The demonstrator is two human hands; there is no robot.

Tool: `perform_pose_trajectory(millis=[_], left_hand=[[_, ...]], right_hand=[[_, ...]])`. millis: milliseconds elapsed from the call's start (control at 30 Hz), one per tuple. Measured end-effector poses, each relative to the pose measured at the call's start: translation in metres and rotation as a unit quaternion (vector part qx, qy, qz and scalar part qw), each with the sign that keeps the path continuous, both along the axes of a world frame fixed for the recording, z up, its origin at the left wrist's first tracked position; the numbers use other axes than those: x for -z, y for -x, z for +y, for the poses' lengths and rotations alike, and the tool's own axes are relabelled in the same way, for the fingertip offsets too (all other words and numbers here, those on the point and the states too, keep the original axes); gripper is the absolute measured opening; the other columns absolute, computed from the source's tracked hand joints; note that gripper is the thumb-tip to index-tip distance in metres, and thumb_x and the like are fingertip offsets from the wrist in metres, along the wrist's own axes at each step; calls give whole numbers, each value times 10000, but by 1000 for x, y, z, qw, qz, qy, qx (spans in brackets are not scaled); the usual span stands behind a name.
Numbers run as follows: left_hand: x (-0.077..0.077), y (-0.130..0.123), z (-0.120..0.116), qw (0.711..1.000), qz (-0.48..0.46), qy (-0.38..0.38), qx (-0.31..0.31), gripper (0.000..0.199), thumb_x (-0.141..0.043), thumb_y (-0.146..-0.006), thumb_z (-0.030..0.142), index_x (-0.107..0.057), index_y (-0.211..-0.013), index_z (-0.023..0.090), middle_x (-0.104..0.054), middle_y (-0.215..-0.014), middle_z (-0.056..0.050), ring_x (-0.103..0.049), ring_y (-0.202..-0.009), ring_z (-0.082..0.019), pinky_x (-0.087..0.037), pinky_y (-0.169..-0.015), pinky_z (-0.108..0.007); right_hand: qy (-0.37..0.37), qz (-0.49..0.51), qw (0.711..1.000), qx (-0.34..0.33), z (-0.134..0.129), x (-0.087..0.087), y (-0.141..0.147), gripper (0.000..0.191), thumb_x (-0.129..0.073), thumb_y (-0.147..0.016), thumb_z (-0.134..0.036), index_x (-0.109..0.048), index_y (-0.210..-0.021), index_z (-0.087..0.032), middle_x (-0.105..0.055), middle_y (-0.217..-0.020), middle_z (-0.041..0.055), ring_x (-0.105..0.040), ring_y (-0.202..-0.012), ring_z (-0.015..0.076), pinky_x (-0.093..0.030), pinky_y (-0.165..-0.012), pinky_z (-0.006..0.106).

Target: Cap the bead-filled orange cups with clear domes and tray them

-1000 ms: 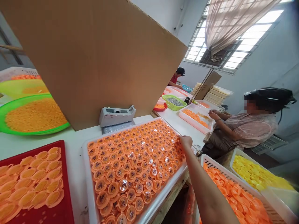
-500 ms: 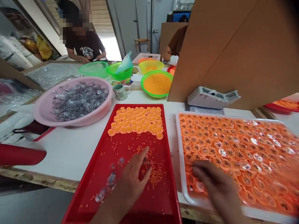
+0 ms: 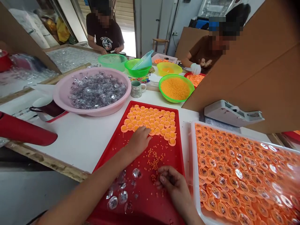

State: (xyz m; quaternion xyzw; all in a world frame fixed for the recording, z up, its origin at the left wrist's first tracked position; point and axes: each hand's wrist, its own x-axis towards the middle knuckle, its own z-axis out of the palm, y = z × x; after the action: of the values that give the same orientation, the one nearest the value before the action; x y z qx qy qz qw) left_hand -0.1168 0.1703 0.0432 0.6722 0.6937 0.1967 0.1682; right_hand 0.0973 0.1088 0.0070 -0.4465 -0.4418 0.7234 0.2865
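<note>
My left hand (image 3: 140, 141) reaches over the red tray (image 3: 110, 143) to the front row of small round orange cups (image 3: 152, 117). Its fingers are bent and close together at the cups; what is between them is hidden. My right hand (image 3: 174, 186) is low over the tray's right side, fingers curled towards the thumb beside scattered tiny orange beads (image 3: 153, 159). Whatever it pinches is too small to make out. Several clear domed caps (image 3: 123, 197) lie loose in the tray's near left part, below my left forearm.
A white tray (image 3: 195, 175) of orange discs under clear caps stands at right. A pink basin (image 3: 58, 93) holds more clear caps. Behind are a mug (image 3: 136, 90), a green bowl of orange beads (image 3: 175, 88) and a cardboard partition (image 3: 239, 75). Two people sit across the table.
My left hand has moved forward from the beads to the orange cups. My right hand has left the white tray and come over the red tray's beads. The view has turned slightly.
</note>
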Motion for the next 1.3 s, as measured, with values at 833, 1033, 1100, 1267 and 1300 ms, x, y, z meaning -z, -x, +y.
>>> perform_pose_trajectory(millis=[833, 1033, 1100, 1267, 1300], left_hand=[[7, -2, -8, 995, -26, 60, 79, 97, -559, -850, 164, -617, -927, 173, -638, -928, -62, -575, -807, -209, -434, -690, -320], [-13, -20, -42, 987, -138, 85, 10, 68, -630, -787, 233, -673, -796, 181, -622, -844, -27, -601, -754, -173, -448, -672, -281], [-18, -26, -53, 980, -178, 92, -6, 57, -633, -774, 227, -665, -785, 181, -626, -869, -25, -606, -780, -168, -458, -693, -274], [-19, -41, -73, 950, -270, 147, -49, 66, -664, -733, 229, -631, -767, 183, -652, -756, 6, -621, -736, -171, -476, -652, -263], [-19, -43, -75, 943, -288, 159, -59, 90, -673, -726, 237, -625, -778, 182, -650, -736, 11, -622, -713, -169, -475, -623, -256]], right_hand=[[-26, -12, 998, 55, 3, -4, -8, 303, -824, -697, -432, -668, -729, -173, -612, -679, -8, -530, -644, 116, -425, -612, 225], [11, 29, 997, 74, 0, -9, -7, 290, -859, -659, -403, -686, -748, -188, -639, -694, -8, -568, -644, 122, -465, -622, 234], [21, 46, 996, 74, -3, -12, -6, 280, -862, -662, -391, -693, -765, -192, -652, -708, -5, -586, -654, 126, -485, -631, 238], [23, 62, 996, 56, -7, -21, -5, 246, -857, -676, -364, -704, -763, -192, -676, -716, 2, -593, -670, 129, -488, -625, 229], [20, 60, 996, 55, -7, -22, -5, 239, -855, -681, -361, -707, -766, -193, -677, -715, 1, -589, -665, 127, -483, -621, 227]])
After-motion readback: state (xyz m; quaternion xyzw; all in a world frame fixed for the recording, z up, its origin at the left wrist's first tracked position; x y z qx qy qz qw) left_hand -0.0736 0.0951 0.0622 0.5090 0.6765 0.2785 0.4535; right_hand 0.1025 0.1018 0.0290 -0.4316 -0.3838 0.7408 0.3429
